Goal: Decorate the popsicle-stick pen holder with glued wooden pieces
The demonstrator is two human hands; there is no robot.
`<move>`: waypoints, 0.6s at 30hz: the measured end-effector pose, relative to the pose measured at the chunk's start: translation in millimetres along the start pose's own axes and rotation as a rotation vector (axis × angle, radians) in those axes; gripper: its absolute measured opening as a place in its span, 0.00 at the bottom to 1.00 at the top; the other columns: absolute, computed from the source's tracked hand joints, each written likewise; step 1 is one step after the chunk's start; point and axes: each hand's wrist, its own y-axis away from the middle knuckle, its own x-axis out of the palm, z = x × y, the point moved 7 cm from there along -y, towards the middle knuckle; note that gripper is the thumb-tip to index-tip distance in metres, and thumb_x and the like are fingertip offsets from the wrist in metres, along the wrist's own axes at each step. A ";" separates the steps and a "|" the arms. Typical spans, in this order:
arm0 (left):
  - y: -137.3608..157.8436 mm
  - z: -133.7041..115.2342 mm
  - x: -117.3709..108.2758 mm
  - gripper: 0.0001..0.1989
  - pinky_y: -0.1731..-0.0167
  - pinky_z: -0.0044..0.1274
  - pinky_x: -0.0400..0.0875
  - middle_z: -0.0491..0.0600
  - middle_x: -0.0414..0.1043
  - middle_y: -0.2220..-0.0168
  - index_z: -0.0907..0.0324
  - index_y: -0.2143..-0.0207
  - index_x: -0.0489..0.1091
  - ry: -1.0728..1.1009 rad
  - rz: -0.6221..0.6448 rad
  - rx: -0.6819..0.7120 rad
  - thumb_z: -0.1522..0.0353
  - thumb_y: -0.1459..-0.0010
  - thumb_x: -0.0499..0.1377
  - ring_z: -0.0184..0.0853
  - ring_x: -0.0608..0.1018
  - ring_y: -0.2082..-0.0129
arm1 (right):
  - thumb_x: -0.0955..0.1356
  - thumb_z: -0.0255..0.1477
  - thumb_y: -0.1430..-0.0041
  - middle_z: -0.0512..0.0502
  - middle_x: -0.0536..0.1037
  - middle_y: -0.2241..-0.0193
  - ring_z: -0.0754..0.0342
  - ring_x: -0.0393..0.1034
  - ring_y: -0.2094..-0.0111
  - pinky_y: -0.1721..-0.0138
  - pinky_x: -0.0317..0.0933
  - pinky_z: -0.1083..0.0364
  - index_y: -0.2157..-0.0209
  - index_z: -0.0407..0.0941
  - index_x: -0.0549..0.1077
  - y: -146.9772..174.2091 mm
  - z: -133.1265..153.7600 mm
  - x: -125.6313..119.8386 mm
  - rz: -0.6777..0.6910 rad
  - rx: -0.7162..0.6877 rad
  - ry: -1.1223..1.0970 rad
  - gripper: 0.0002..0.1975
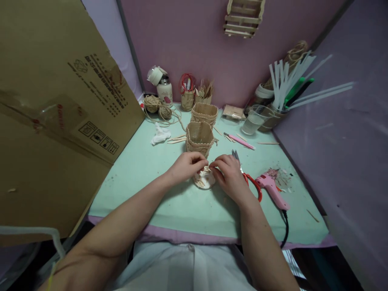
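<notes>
My left hand (188, 166) and my right hand (229, 173) meet over a small round clear dish (206, 187) near the middle of the table. Thumb and fingers of both are pinched together above small pale pieces in the dish; what lies between the fingertips is too small to name. Right behind my hands stands a woven basket (200, 139) with a braided rim, and a second woven basket (204, 113) is behind it. Scissors with red handles (256, 188) lie beside my right hand, blades pointing away from me. A pink glue gun (273, 190) rests farther right.
A large cardboard box (60, 121) walls off the left side. Twine balls (154, 106), a bottle (164, 91), a crumpled white tissue (160, 134), a pink pen-like tool (241, 140) and a clear cup (252, 123) stand or lie toward the back. White sticks (280, 83) lean at back right.
</notes>
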 end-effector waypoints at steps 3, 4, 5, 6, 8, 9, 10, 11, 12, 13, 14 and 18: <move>3.2 15.3 13.0 0.12 0.73 0.20 0.66 0.50 0.74 0.72 0.64 0.70 0.72 0.389 0.190 -0.264 0.63 0.50 0.65 0.27 0.72 0.76 | 0.64 0.24 0.36 0.45 0.72 0.65 0.51 0.63 0.61 0.59 0.58 0.50 0.64 0.45 0.73 1.2 8.7 -16.0 -0.190 -0.110 -0.112 0.06; 4.8 17.6 16.1 0.13 0.72 0.20 0.67 0.51 0.75 0.70 0.64 0.70 0.73 0.476 0.239 -0.318 0.63 0.51 0.66 0.26 0.73 0.75 | 0.64 0.23 0.37 0.45 0.71 0.66 0.51 0.63 0.61 0.59 0.59 0.51 0.64 0.45 0.73 2.1 11.6 -19.2 -0.226 -0.139 -0.134 0.06; 5.9 19.2 17.9 0.13 0.72 0.19 0.67 0.52 0.76 0.70 0.65 0.70 0.73 0.541 0.272 -0.356 0.63 0.52 0.68 0.26 0.74 0.75 | 0.64 0.23 0.37 0.45 0.71 0.66 0.52 0.63 0.61 0.60 0.59 0.51 0.64 0.45 0.72 2.9 14.5 -21.2 -0.246 -0.165 -0.148 0.06; 6.7 20.6 18.7 0.14 0.72 0.18 0.67 0.51 0.75 0.70 0.65 0.70 0.73 0.588 0.289 -0.384 0.64 0.54 0.69 0.25 0.74 0.74 | 0.64 0.22 0.37 0.45 0.71 0.66 0.52 0.63 0.62 0.60 0.60 0.51 0.63 0.45 0.72 3.5 17.2 -22.1 -0.254 -0.185 -0.154 0.06; 7.2 23.0 19.3 0.14 0.73 0.16 0.67 0.50 0.75 0.72 0.66 0.71 0.73 0.637 0.301 -0.420 0.67 0.56 0.71 0.24 0.74 0.75 | 0.64 0.21 0.38 0.46 0.72 0.66 0.52 0.63 0.62 0.60 0.60 0.51 0.63 0.46 0.72 4.1 21.1 -22.2 -0.255 -0.210 -0.152 0.07; 7.3 23.9 19.8 0.14 0.73 0.15 0.67 0.50 0.75 0.73 0.66 0.71 0.73 0.651 0.303 -0.431 0.68 0.57 0.71 0.24 0.74 0.75 | 0.64 0.21 0.38 0.46 0.72 0.66 0.52 0.63 0.62 0.61 0.61 0.51 0.63 0.47 0.73 4.3 22.1 -21.8 -0.253 -0.216 -0.151 0.07; 7.2 24.5 20.1 0.14 0.73 0.15 0.67 0.49 0.75 0.73 0.66 0.70 0.72 0.660 0.300 -0.438 0.69 0.58 0.72 0.23 0.74 0.75 | 0.64 0.21 0.38 0.46 0.72 0.66 0.52 0.64 0.62 0.60 0.61 0.51 0.63 0.47 0.73 4.3 22.1 -21.3 -0.248 -0.217 -0.154 0.08; 6.8 24.9 19.9 0.15 0.73 0.15 0.68 0.49 0.75 0.73 0.66 0.70 0.72 0.661 0.285 -0.440 0.69 0.59 0.72 0.23 0.74 0.75 | 0.64 0.22 0.38 0.46 0.72 0.66 0.51 0.64 0.61 0.60 0.61 0.51 0.62 0.47 0.73 4.4 21.2 -20.8 -0.240 -0.212 -0.160 0.07; 6.1 25.2 18.7 0.15 0.73 0.15 0.68 0.48 0.75 0.73 0.65 0.70 0.72 0.650 0.255 -0.432 0.70 0.59 0.72 0.23 0.74 0.76 | 0.65 0.22 0.38 0.45 0.73 0.65 0.51 0.65 0.60 0.59 0.62 0.50 0.61 0.47 0.72 4.6 18.9 -20.8 -0.237 -0.195 -0.164 0.07; 4.9 25.1 16.2 0.14 0.74 0.16 0.68 0.48 0.75 0.73 0.65 0.69 0.72 0.624 0.209 -0.415 0.71 0.58 0.71 0.24 0.75 0.76 | 0.65 0.23 0.38 0.45 0.73 0.63 0.51 0.66 0.59 0.58 0.62 0.50 0.59 0.47 0.72 5.2 15.1 -21.5 -0.239 -0.162 -0.166 0.08; 3.7 24.7 12.8 0.13 0.74 0.16 0.68 0.48 0.75 0.74 0.65 0.70 0.71 0.585 0.152 -0.393 0.71 0.58 0.71 0.24 0.75 0.77 | 0.65 0.24 0.37 0.44 0.73 0.61 0.50 0.67 0.58 0.57 0.63 0.49 0.57 0.47 0.72 6.4 9.6 -22.9 -0.246 -0.110 -0.164 0.08; 0.4 22.0 0.1 0.08 0.73 0.19 0.69 0.47 0.74 0.77 0.65 0.73 0.71 0.438 -0.051 -0.316 0.75 0.55 0.68 0.26 0.75 0.77 | 0.64 0.29 0.37 0.43 0.73 0.62 0.50 0.69 0.61 0.59 0.64 0.50 0.56 0.46 0.71 20.2 -15.0 -31.0 -0.252 0.143 -0.106 0.08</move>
